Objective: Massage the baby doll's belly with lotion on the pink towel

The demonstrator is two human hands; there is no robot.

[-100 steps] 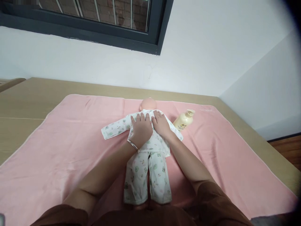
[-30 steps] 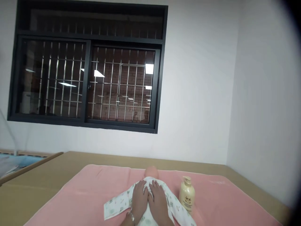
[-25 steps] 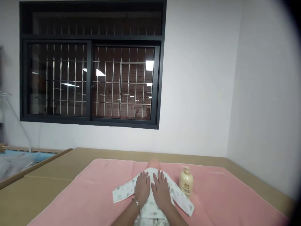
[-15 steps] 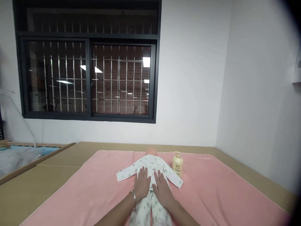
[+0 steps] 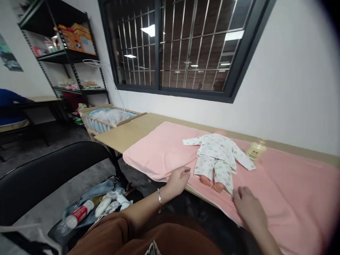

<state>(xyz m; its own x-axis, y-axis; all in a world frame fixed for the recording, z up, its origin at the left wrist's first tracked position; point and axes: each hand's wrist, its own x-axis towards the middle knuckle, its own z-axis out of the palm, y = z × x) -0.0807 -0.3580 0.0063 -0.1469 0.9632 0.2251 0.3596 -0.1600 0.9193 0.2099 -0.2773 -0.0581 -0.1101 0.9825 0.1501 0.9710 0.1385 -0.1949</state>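
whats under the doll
The doll lies face down on a pink towel, which covers a tan table. The towel hides the tabletop beneath the doll. Both hands, left and right, rest on the towel's near edge.

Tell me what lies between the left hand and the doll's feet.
Only bare pink towel. In the head view, the left hand rests at the towel's near edge, apart from the doll, with nothing else lying in that stretch.
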